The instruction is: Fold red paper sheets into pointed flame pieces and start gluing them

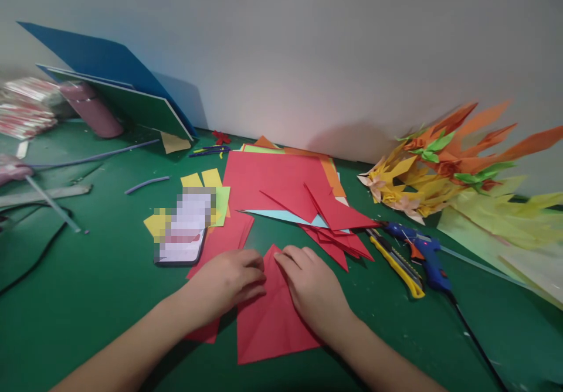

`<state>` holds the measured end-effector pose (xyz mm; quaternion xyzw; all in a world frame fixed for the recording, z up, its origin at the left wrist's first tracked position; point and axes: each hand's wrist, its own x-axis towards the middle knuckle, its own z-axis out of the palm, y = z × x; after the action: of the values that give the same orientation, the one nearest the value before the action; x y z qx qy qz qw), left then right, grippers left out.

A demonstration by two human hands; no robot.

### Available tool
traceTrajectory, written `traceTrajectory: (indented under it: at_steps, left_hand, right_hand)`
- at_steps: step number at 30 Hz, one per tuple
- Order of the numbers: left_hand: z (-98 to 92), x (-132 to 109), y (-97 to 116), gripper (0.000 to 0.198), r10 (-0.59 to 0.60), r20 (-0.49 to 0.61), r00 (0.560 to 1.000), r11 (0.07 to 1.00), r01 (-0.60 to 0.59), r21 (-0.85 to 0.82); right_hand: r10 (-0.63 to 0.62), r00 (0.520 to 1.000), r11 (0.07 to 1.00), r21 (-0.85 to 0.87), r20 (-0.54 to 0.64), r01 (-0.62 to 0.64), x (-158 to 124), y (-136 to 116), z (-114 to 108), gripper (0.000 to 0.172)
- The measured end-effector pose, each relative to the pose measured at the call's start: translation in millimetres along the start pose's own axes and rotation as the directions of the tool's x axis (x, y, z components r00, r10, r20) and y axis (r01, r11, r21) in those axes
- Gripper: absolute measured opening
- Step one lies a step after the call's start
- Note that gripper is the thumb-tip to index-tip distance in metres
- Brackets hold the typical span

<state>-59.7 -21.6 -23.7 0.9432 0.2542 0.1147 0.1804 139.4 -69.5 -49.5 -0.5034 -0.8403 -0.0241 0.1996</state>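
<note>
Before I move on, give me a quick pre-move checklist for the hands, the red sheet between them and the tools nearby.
1. Left hand at the left edge of the red sheet: ok.
2. Right hand on the sheet, fingertips near its upper point: ok.
3. Whole sheet in sight: not ok, the hands cover parts of it.
4. Yellow cutter away from both hands: ok, it lies to their right.
5. Blue glue gun off the sheet: ok; whether it is hot: cannot tell.
6. Phone screen readable: cannot tell, it is pixelated.
</note>
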Motion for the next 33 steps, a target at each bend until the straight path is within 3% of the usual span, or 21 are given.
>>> traceTrajectory:
  at_steps: [5, 11, 15, 19, 25, 33]
  left_hand:
    - [-0.8, 0.7, 9.9, 0.025, 0.058, 0.022, 0.998, 0.996, -0.056, -0.072]
    - [-12.1, 2.8, 6.2, 0.029, 0.227, -0.017, 0.974, 0.973, -0.227, -0.038]
    - [-11.6, 4.5, -7.0, 0.029, 0.221, -0.016, 0.975, 0.975, -0.221, -0.012]
    - [-8.2, 7.0, -12.5, 0.025, 0.225, -0.031, 0.974, 0.974, -0.226, -0.024]
    - [-4.1, 5.6, -11.7, 0.023, 0.134, -0.094, 0.987, 0.989, -0.139, -0.049]
    - [-6.6, 0.7, -10.3, 0.036, 0.129, -0.038, 0.991, 0.99, -0.131, -0.045]
  right_hand:
    - [-0.033, 0.999, 0.996, 0.086, 0.027, 0.03, 0.2, -9.7, 0.0, 0.039]
    - [-0.011, 0.999, 0.97, 0.244, 0.036, 0.002, 2.6, -8.8, -2.6, 0.045]
    - [0.072, 0.996, 0.919, 0.383, 0.057, -0.089, 2.4, -3.2, -4.5, 0.051]
    - [0.088, 0.993, 0.902, 0.416, 0.076, -0.111, 1.4, -4.3, -6.9, 0.051]
    - [0.06, 0.989, 0.92, 0.378, 0.132, -0.106, -0.3, -15.1, -8.2, 0.086]
    - [0.028, 0.998, 0.908, 0.416, 0.055, -0.049, -2.3, -16.8, -9.9, 0.078]
